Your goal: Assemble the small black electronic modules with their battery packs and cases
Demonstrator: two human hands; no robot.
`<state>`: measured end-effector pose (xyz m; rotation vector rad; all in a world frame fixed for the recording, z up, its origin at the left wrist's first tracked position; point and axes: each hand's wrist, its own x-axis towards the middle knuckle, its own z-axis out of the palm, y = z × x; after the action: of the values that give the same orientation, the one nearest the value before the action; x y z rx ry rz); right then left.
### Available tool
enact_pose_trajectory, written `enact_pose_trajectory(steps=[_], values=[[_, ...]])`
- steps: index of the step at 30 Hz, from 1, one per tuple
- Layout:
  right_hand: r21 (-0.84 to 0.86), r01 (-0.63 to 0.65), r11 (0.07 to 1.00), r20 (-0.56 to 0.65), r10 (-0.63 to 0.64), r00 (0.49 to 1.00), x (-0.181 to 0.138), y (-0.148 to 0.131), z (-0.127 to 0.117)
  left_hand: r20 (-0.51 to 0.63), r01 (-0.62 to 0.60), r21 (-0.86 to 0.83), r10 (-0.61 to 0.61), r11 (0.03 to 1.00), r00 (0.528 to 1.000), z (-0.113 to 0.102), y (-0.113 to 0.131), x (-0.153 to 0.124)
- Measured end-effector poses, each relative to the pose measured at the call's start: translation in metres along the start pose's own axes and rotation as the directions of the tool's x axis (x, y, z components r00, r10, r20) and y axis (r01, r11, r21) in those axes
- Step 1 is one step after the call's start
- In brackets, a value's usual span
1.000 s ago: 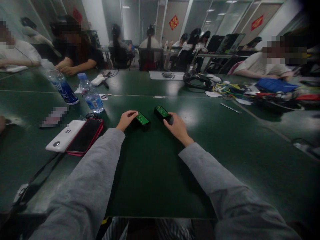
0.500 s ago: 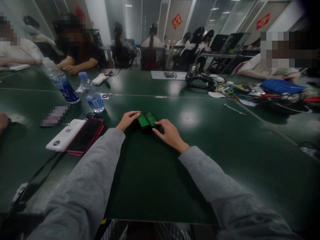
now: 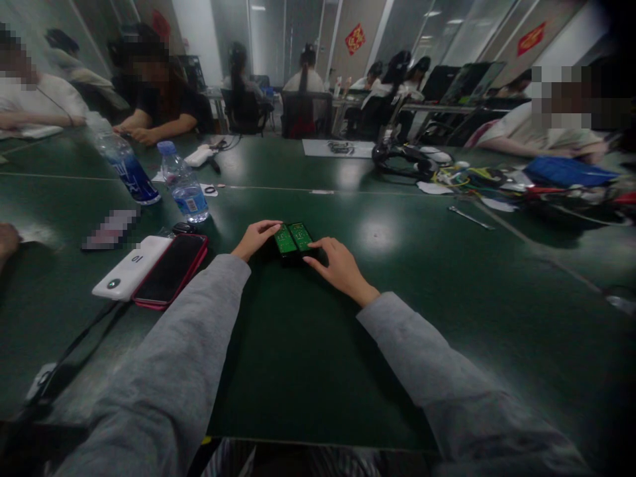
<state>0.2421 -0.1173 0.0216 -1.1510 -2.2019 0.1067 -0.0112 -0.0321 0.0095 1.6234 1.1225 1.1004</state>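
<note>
Two small black blocks with green circuit-board tops lie side by side, touching, on the dark green table (image 3: 308, 344). My left hand (image 3: 254, 239) curls its fingers against the outer side of the left block (image 3: 285, 240). My right hand (image 3: 336, 266) presses its fingers against the near right side of the right block (image 3: 301, 236). Both blocks rest on the table between the two hands. Grey sleeves cover both my arms.
A red-cased phone (image 3: 170, 269) and a white power bank (image 3: 130, 267) lie to my left, with two water bottles (image 3: 183, 183) behind them. Cables, a headset (image 3: 403, 160) and tools clutter the far right. Other people sit around the table.
My right hand slid the right block leftward until it met the left block. Over the last half second both hands have stayed almost still.
</note>
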Motion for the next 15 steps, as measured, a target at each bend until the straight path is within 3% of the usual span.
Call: enact_pose_trajectory(steps=[7, 15], values=[[-0.059, -0.042, 0.997, -0.022, 0.041, 0.999, 0.000, 0.001, 0.002, 0.021, 0.011, -0.018, -0.011, 1.000, 1.000, 0.000, 0.000, -0.001], [-0.079, -0.279, 0.957, -0.163, 0.264, 0.951, -0.001, 0.032, 0.002, 0.023, 0.019, 0.014, -0.019, 1.000, 1.000, 0.000, 0.003, -0.002]])
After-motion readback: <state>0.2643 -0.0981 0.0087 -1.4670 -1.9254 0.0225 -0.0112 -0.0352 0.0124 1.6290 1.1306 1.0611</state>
